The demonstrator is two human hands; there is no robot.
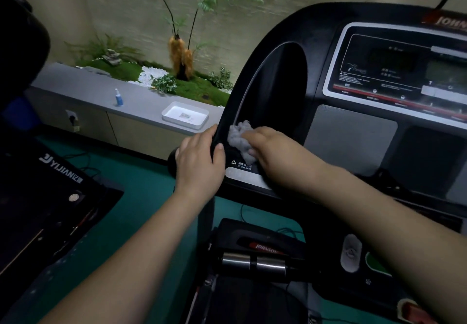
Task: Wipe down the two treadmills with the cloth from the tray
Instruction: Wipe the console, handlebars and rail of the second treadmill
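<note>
I stand at a black Johnson treadmill, whose console (353, 111) fills the right half of the head view. My right hand (267, 149) holds a crumpled grey cloth (240, 138) and presses it against the console's left handle loop, just above the incline-keys label. My left hand (199, 159) grips the outer edge of that same loop, thumb on the inner side. A second treadmill (50, 197), black with a Yijian logo, stands at the left. The white tray (185, 115) sits on the grey ledge behind my hands, with only a small card in it.
A small blue spray bottle (118, 97) stands on the grey ledge (91, 83) left of the tray. Behind the ledge is a planter with moss, white pebbles and ferns (182, 58). Green floor and cables run between the two treadmills.
</note>
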